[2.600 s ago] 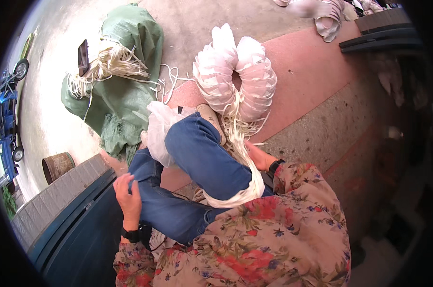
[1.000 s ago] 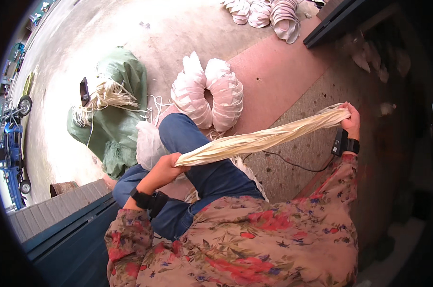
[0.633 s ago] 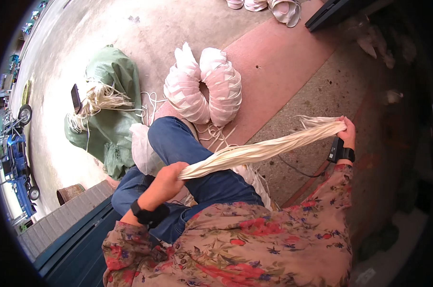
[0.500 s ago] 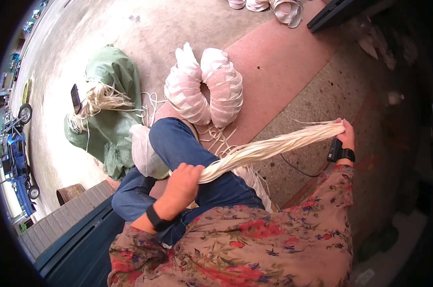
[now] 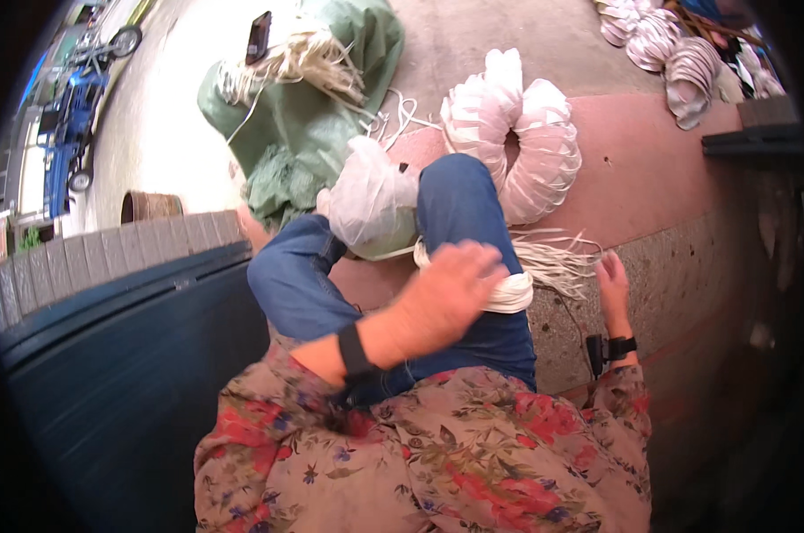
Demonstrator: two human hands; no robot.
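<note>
A bundle of white strips lies across my bent right leg in blue jeans. Its loose ends fan out on the ground to the right of that leg. My left hand, slightly blurred, is over the thigh beside the bundle, its fingers loosely bent and apart. It hides part of the bundle. Off to the right, my right hand has its fingers stretched up close to the tips of the loose ends, with nothing visible in it. Both wrists wear black bands.
Ahead lies a thick pinkish-white wrapped coil. A white plastic bag sits between my knees. On a green sack at the left rest more strips and a phone. Several coils stand far right.
The bundle, earlier stretched between both hands, now lies over my right leg. My right hand has come off it and moved lower. My left hand has shifted right, and the view has turned.
</note>
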